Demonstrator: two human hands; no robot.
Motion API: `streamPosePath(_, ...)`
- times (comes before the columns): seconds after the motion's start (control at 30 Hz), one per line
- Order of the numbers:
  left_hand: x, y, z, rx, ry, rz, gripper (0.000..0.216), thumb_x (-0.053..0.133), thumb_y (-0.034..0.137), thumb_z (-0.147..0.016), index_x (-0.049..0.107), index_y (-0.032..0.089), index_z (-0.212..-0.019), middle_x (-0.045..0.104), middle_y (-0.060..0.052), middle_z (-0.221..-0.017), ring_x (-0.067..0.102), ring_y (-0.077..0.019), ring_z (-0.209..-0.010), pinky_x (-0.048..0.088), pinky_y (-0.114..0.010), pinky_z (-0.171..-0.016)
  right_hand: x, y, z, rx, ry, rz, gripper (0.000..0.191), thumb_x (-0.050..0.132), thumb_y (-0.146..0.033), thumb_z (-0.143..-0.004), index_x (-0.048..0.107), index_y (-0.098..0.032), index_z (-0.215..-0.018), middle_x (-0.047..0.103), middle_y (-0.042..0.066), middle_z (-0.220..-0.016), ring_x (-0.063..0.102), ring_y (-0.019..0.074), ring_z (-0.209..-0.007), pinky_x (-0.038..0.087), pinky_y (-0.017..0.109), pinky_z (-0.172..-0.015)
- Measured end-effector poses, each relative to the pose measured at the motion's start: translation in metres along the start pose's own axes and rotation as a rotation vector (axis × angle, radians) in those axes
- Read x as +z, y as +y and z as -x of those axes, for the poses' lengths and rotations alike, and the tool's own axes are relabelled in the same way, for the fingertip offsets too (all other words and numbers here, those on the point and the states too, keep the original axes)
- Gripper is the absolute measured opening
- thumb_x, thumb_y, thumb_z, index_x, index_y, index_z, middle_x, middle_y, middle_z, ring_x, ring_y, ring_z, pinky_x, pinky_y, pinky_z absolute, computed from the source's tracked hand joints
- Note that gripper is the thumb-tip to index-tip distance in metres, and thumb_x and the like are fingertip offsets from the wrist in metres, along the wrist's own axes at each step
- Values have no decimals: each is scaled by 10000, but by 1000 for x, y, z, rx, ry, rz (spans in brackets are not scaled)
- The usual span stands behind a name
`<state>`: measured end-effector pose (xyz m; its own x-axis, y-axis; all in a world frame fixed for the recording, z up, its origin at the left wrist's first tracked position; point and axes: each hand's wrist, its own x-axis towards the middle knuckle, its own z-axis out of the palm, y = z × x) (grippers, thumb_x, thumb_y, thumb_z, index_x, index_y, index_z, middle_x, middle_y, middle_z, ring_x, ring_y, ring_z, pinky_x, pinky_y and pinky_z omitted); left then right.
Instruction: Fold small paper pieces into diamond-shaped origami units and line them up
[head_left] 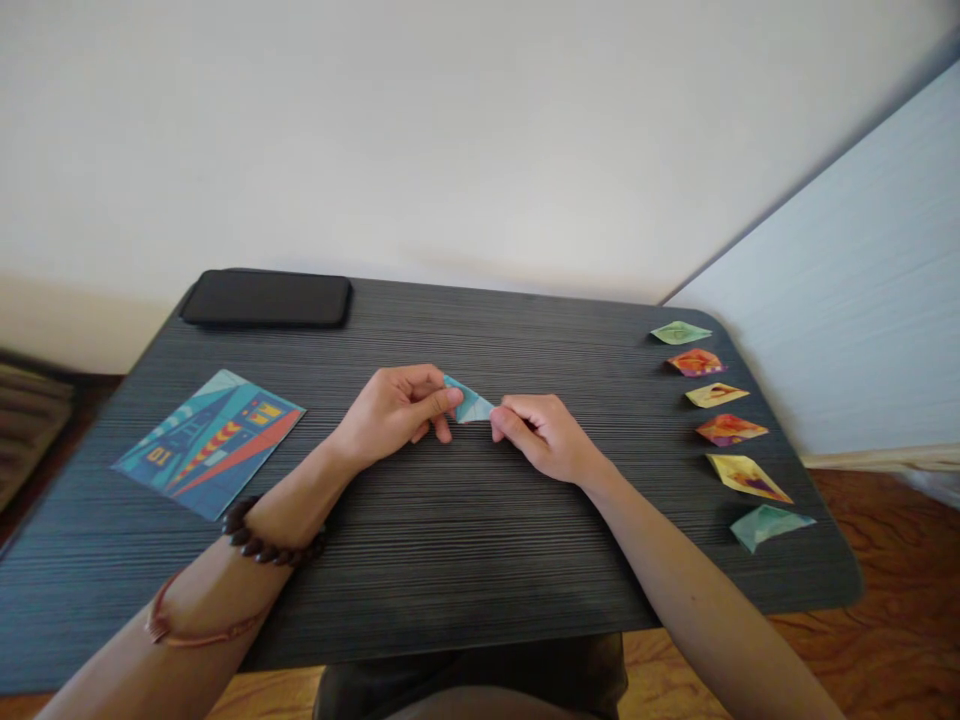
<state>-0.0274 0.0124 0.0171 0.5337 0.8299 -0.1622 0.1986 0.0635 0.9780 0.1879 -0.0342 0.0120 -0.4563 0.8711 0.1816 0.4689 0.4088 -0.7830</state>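
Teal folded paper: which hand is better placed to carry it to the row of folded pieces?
Probably right. The right hand pinches the teal folded paper on the side nearer the row of folded pieces; the left hand also holds it but would need to cross over.

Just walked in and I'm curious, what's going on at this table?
A person sits at a dark table pinching a small teal paper between both hands. The left hand grips its left end and the right hand its right end, just above the tabletop. Six folded pieces lie in a row along the right edge. A printed sheet lies to the left, with a phone at the far corner.
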Motion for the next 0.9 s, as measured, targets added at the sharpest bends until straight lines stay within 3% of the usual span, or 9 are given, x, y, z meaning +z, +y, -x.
streamPosePath(0.13,3,5,-1,-63,2,-26,299,619,427,-806,599,130,-786,679,-40,-590,548,-87,-424,369,-163,-386,2,0,0,-38,-37,106,316,352,-292,-963,573,-165,-775,566,-10,-669,495,83,-598,350,211,-605)
streamPosePath(0.27,10,4,-2,-98,111,-85,386,581,491,-812,613,134,-956,702,-52,-680,663,-159,-560,451,-185,-412,9,2,-1,-100,91,439,346,390,-297,-937,522,-170,-644,516,-14,-618,420,84,-542,286,238,-559)
streamPosePath(0.37,13,4,-3,-79,116,-100,433,586,501,-801,634,135,-1028,720,-63,-756,692,-188,-682,544,-240,-554,13,0,-2,-163,129,547,366,404,-308,-929,519,-172,-609,501,-17,-594,409,85,-533,275,245,-561)
streamPosePath(0.53,13,7,0,-10,45,-89,432,589,434,-812,637,143,-1128,712,-65,-956,668,-154,-716,560,-280,-696,14,-4,-3,-80,58,315,361,437,-418,-916,534,-170,-672,491,-29,-606,417,75,-530,302,222,-559)
streamPosePath(0.77,12,3,0,79,-73,-107,445,560,398,-842,580,176,-1227,694,-31,-899,610,-123,-678,531,-237,-639,12,0,-5,38,23,126,293,489,-399,-890,551,-174,-712,532,-30,-621,451,74,-543,326,213,-560)
streamPosePath(0.9,13,5,1,68,-43,-102,377,573,424,-829,632,157,-1088,677,-27,-852,596,-107,-641,527,-225,-629,9,1,-5,57,28,71,289,507,-385,-880,563,-166,-700,534,-30,-607,449,70,-533,323,207,-539)
